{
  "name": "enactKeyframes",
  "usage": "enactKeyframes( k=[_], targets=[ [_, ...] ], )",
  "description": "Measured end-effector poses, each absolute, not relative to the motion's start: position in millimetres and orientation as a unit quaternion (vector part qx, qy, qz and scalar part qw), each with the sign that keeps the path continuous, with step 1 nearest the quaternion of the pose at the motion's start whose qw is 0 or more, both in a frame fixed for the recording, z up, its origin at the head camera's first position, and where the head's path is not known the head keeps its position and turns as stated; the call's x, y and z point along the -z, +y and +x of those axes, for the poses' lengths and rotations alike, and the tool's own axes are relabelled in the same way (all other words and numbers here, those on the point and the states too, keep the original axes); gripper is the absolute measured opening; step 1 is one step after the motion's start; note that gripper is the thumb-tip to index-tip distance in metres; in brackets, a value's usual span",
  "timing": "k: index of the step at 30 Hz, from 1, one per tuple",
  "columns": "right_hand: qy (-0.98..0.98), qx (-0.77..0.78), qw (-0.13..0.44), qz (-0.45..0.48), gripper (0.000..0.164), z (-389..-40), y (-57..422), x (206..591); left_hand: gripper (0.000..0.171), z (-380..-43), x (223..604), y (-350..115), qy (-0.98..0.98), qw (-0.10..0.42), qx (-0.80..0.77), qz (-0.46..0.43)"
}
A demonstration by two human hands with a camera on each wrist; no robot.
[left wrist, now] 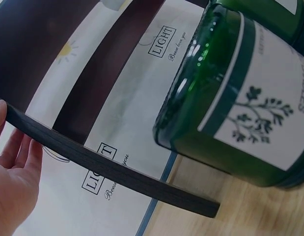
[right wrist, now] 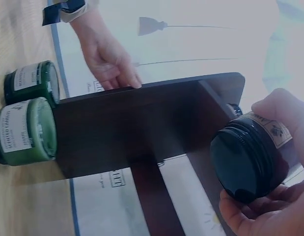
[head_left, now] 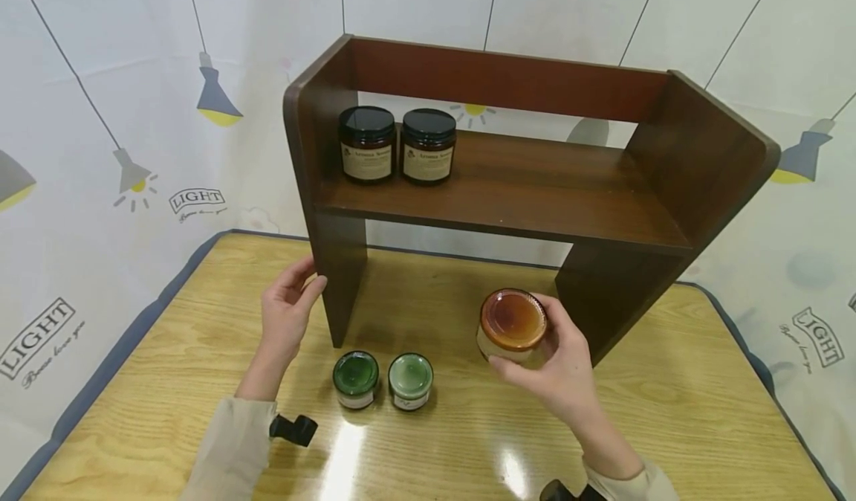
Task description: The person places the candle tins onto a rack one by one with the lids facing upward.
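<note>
My right hand (head_left: 562, 375) grips an amber candle jar (head_left: 513, 322) over the table, in front of the shelf's right side panel. Its amber glass base faces up in the head view, and its black lid (right wrist: 235, 164) shows in the right wrist view. At the left, my left hand (head_left: 287, 308) holds the front edge of the dark wooden shelf (head_left: 337, 285), thumb at the edge and fingers along the outer side. Two green candle jars, one dark green (head_left: 356, 375) and one lighter green (head_left: 411, 378), stand side by side on the table near the shelf's left foot.
Two dark lidded jars, a left one (head_left: 367, 148) and a right one (head_left: 428, 148), stand on the upper board (head_left: 535, 189) at its left end. Under everything is a wooden table (head_left: 455, 441). A white printed curtain (head_left: 147, 77) hangs behind.
</note>
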State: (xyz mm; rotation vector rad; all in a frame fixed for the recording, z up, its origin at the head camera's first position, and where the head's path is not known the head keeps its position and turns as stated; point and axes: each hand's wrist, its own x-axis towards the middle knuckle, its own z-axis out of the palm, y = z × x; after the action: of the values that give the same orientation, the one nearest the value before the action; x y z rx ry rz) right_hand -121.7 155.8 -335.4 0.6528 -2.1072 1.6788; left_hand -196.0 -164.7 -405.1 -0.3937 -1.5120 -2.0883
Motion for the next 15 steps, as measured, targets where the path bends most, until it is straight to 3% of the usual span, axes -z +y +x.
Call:
enactKeyframes(
  k=[15],
  targets=[
    [-0.705, -0.624, 0.204, 0.269, 0.064, -123.0, 161.0, 309.6, 0.047, -194.9, 404.2, -164.2, -0.566, 0.261, 0.771, -0.132]
  ],
)
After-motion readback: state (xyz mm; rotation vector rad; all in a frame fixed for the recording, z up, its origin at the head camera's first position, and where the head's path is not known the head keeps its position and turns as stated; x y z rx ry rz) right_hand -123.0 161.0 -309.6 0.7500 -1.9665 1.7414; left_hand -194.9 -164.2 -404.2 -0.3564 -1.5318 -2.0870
